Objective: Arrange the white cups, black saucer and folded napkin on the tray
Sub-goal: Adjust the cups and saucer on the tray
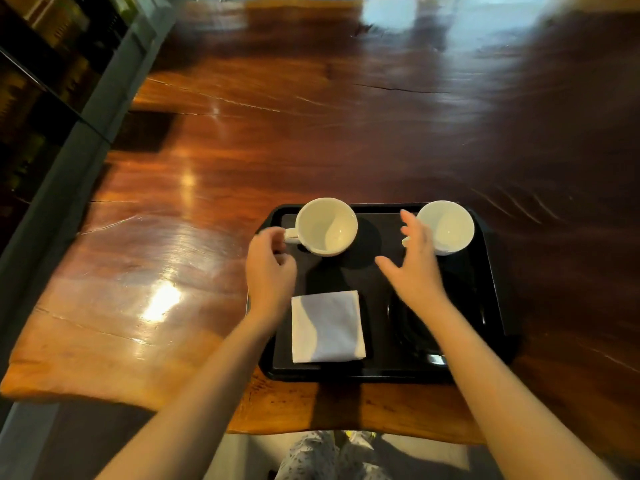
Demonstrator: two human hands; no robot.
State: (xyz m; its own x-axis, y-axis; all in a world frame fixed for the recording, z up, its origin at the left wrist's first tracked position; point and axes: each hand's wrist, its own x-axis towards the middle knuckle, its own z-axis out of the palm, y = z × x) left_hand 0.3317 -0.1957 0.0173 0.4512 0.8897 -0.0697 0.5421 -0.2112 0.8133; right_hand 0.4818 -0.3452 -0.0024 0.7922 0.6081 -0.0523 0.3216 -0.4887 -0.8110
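The person's knees in light patterned trousers [325,455] show below the near edge of the desk [173,271], a glossy slab of red-brown wood. A black tray [493,299] lies at this near edge, a little right of the middle.

In the near left corner of the tray lies the napkin [327,327], white, folded to a square and flat. In the near right corner lies the saucer [412,327], black on black, so its outline is hard to see; the right forearm crosses over it.

The left hand [268,268] hovers over the left rim of the tray, its fingers bent and a little apart, holding nothing. Its fingertips are just beside the handle of the left cup [327,226]; I cannot tell if they touch it. This cup stands upright in the far left corner of the tray, its handle pointing left.

The right hand [414,261] is over the middle of the tray, fingers spread wide and empty, close to the right cup [446,226]. That cup stands upright in the far right corner, partly hidden behind the fingers.
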